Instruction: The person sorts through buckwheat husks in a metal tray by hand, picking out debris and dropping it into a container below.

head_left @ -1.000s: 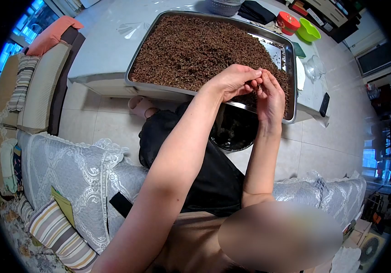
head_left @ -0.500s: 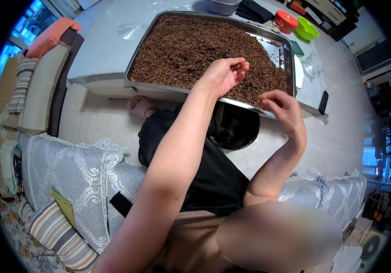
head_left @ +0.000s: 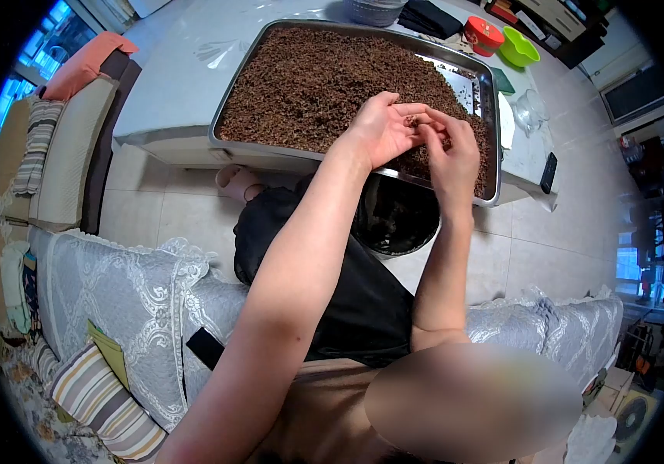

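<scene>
A metal tray holds a wide heap of small reddish-brown granular bits. Over the heap's front right part, my left hand is palm up with its fingers stretched out, and a few brown bits lie on them. My right hand meets those fingertips from the right, its thumb and fingers bent together in a pinch. What is between them is too small to name. Below the tray's front edge stands a black bucket, partly under my hands.
The tray sits on a white table. Behind and right of it are a grey basket, black cloth, a red tin, a green bowl, a glass bowl and a remote.
My right hand first moved down and right toward the bucket, away from my left hand, then came back up to its fingertips. My left hand has turned more palm up, fingers stretched.
</scene>
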